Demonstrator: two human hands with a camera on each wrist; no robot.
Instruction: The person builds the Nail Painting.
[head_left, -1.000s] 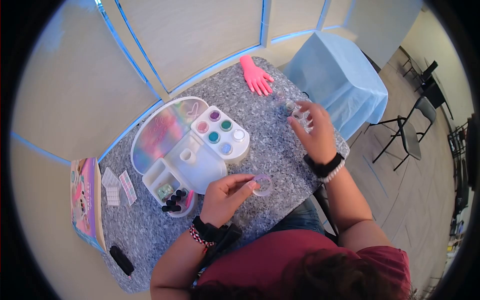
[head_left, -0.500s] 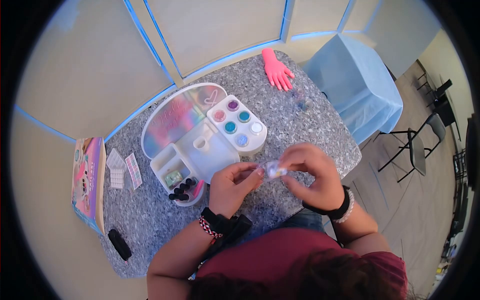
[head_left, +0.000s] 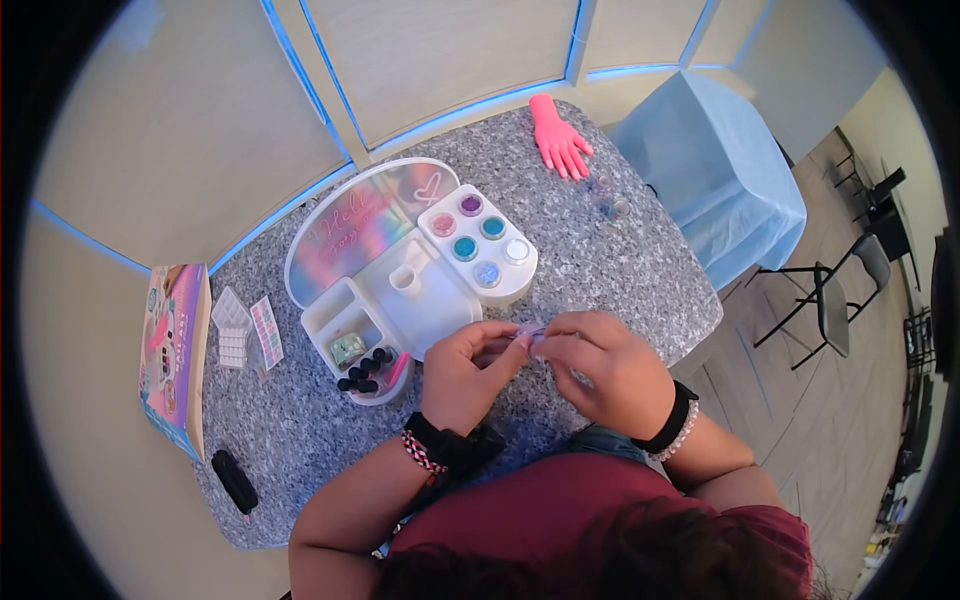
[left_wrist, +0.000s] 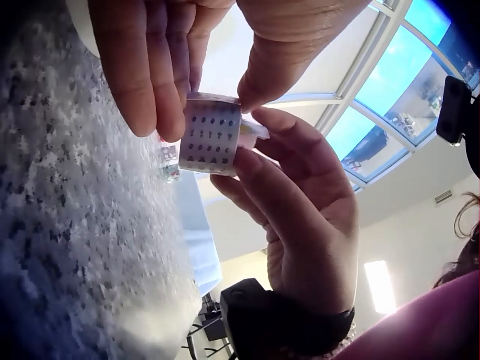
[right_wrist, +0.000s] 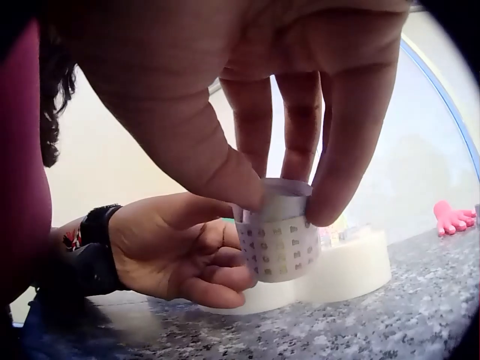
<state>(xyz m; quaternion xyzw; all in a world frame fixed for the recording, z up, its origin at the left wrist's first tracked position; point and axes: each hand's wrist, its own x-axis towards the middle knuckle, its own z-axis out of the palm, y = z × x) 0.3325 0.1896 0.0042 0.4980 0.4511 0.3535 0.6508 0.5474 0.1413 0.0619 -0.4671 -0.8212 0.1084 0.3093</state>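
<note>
Just beside the white tray [head_left: 418, 305], my left hand [head_left: 462, 375] and right hand [head_left: 617, 378], nearly closed, pinch a patterned roll [left_wrist: 210, 141]; I'm apparently nesting its layers, which next needs steady fingertips.

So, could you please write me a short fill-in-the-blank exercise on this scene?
The model hand on the table is ____ in colour.
The white case holds ____ round pots.
The hand that wears the pale beaded bracelet and pinches the patterned roll is the person's ____ one.
The sheet draped beside the table is light ____.

Missing words: pink; six; right; blue.
</note>
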